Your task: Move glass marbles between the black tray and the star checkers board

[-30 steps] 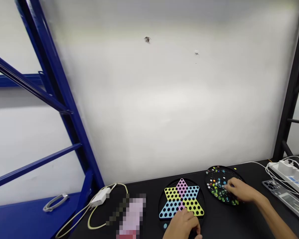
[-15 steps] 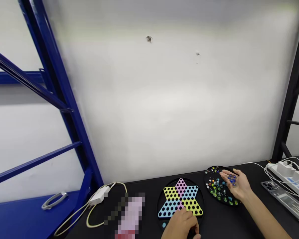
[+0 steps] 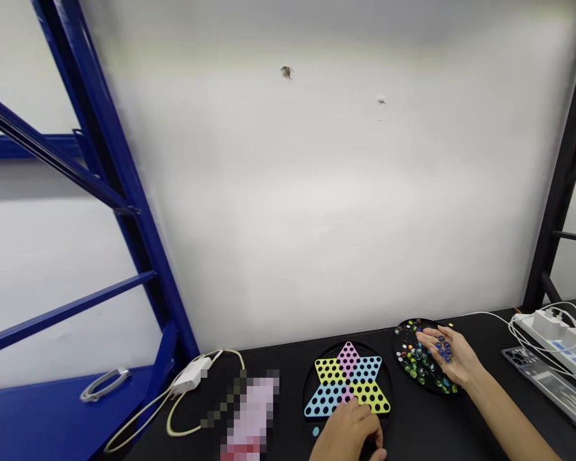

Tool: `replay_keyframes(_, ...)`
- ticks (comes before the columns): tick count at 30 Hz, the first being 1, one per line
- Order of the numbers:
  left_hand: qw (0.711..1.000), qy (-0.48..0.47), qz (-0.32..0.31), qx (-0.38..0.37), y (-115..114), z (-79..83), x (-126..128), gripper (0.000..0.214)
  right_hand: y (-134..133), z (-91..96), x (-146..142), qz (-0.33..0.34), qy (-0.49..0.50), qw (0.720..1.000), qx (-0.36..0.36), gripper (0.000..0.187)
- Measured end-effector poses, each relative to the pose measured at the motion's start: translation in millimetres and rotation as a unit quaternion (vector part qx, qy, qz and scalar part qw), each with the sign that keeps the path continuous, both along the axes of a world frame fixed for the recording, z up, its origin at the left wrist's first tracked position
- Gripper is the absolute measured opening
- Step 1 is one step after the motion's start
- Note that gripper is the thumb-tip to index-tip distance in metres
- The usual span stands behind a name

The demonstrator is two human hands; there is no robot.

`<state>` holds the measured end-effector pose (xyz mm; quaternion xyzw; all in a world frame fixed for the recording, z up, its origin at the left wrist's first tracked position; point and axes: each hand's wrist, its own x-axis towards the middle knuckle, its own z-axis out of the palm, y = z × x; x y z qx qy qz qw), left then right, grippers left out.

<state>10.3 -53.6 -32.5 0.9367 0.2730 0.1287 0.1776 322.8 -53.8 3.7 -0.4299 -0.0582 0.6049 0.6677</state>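
Note:
The Chinese checkers board (image 3: 310, 392) is a round black base with a star of pink, yellow and blue points full of holes. My left hand (image 3: 348, 430) rests over its near edge, covering the lowest point of the star. Its fingers curl downward, and what they may hold is hidden. On the right, my right hand (image 3: 454, 360) is palm up, cupping several blue marbles (image 3: 442, 349). It hovers over the right side of a round black tray (image 3: 415, 323), where many glass marbles (image 3: 415, 365) in green, blue, white and other colours lie loose.
A pixelated pink item (image 3: 254, 410) lies left of the board, near a white adapter (image 3: 192, 375) with cables. To the right are a phone-shaped grey case (image 3: 547, 384) and a white power strip (image 3: 557, 330). A blue metal frame (image 3: 139, 211) stands at left before the white wall.
My right hand has shifted slightly left over the tray, and the blue marbles have moved closer together in its palm. My left hand is nearly unmoved.

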Motion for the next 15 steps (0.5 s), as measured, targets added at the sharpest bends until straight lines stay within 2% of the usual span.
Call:
replay_keyframes(3,1.000,-0.002,0.006,-0.003,-2,0.5,0,0.015,0,1.1,0,0.001,-0.011,1.000,-0.025,0.016)
replay_keyframes(5,1.000,-0.007,0.008,-0.002,-2,0.6,0,0.017,1,-1.3,-3,0.011,-0.083,0.996,0.001,0.024)
replay_keyframes(7,1.000,-0.008,0.008,0.000,-2,0.3,0,0.017,2,-6.9,-13,0.013,-0.210,0.977,0.039,0.036)
replay_keyframes(9,1.000,-0.008,0.006,0.004,-2,-0.6,0,0.017,3,-14.1,-31,0.007,-0.327,0.942,0.067,0.045)
replay_keyframes(13,1.000,-0.012,0.004,0.017,-2,-4.0,0,0.019,7,-26.0,-85,0.008,-0.464,0.877,0.128,0.056)
replay_keyframes(15,1.000,-0.014,0.004,0.022,-2,-5.4,1,0.019,10,-30.2,-111,0.025,-0.566,0.806,0.175,0.056)
